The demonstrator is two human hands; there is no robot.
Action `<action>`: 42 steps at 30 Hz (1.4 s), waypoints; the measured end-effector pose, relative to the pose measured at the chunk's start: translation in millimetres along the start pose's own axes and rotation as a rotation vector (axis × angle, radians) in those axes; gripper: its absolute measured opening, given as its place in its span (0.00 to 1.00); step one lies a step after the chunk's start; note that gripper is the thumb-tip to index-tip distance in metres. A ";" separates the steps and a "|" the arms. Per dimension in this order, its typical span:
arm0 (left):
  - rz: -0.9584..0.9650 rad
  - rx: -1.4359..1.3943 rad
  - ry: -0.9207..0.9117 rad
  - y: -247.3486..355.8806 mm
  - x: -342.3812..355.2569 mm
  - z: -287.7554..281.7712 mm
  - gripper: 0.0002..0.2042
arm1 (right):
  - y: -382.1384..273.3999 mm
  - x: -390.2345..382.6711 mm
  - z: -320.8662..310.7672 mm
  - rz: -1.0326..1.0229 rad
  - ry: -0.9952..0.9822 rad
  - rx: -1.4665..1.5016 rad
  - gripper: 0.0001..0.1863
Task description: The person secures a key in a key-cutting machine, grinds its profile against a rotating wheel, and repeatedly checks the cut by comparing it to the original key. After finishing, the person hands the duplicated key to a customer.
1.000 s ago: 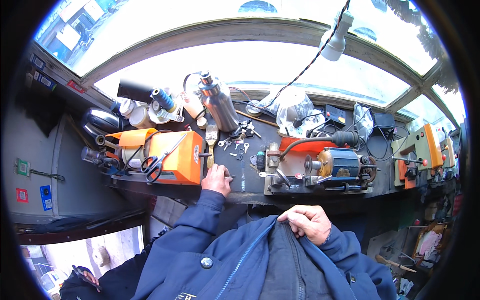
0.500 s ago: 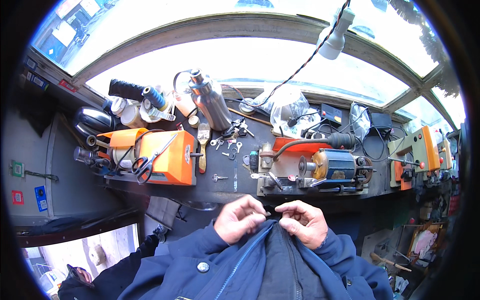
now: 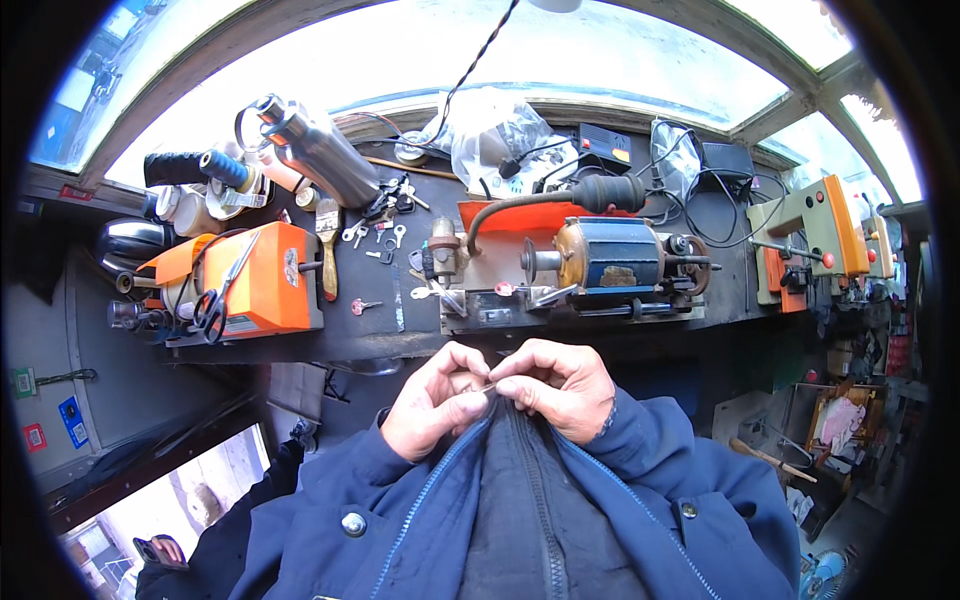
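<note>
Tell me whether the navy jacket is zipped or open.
Open: on the navy jacket, blue zip edges spread apart below the left hand and right hand, baring a dark inner layer.

The small piece (image 3: 488, 387) pinched between the fingertips of the left hand (image 3: 418, 410) and the right hand (image 3: 572, 386) is mostly covered by them — too little shows to tell its kind. Well beyond the left hand, heaped keys (image 3: 396, 195) overlap, some partly hidden. Straight out past both hands, a crumpled plastic bag (image 3: 482, 140) obscures what it covers; farther still, glare washes out the window (image 3: 620, 60). Above that, the upper edge cuts off a lamp (image 3: 555, 4). Down and left of the left hand, another person's hand (image 3: 172, 549) partly covers a dark object (image 3: 147, 550) — I cannot tell what.
</note>
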State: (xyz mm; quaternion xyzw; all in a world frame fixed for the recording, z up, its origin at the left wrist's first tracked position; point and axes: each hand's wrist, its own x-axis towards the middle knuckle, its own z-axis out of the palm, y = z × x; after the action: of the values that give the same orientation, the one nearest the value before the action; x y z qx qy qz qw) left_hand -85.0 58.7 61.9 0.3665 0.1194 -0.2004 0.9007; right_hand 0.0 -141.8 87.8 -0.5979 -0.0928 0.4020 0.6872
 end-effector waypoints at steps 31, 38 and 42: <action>0.383 0.113 0.354 -52.4 25.7 32.4 0.07 | 8.4 3.4 -57.9 0.257 -0.077 0.131 0.10; 0.342 0.107 0.331 -54.6 30.5 28.5 0.09 | 8.1 7.6 -59.8 0.311 -0.083 0.108 0.10; 0.332 -0.003 0.334 -55.2 32.2 24.2 0.10 | 2.0 9.6 -58.0 0.323 -0.083 0.133 0.09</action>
State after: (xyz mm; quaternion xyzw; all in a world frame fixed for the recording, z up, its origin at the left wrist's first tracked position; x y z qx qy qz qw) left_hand -79.5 -3.2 33.4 0.4078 0.2050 0.0138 0.8897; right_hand 40.7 -178.9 67.1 -0.5410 0.0029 0.5368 0.6474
